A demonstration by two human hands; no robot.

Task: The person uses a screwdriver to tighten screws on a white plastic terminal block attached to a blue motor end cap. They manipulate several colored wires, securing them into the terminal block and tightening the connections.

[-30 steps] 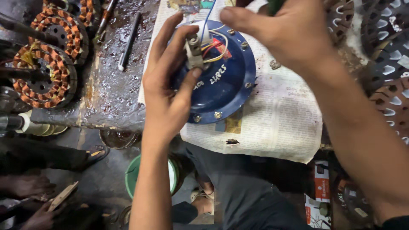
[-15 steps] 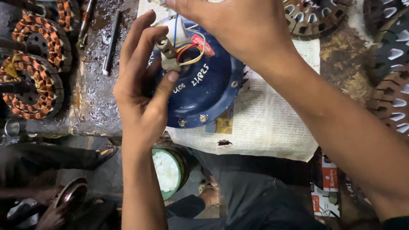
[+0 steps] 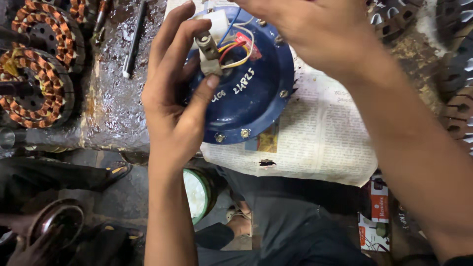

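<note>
A round blue fan motor housing lies on a sheet of newspaper on the workbench. My left hand grips its left rim, with the thumb pressed beside the central metal shaft. Blue, yellow, red and white wires come out next to the shaft. My right hand hovers over the housing's top edge with its fingers curled around something there; its fingertips are cut off by the frame.
Copper-wound stators sit at the left on the greasy bench. A slim metal tool lies beside them. Dark rotor parts crowd the right edge. A green-rimmed can stands below the bench, and another person's hand is at the bottom left.
The view has shifted slightly, so the housing sits a little lower and more to the right in frame. My left hand keeps the same grip; my right hand stays over the top edge.
</note>
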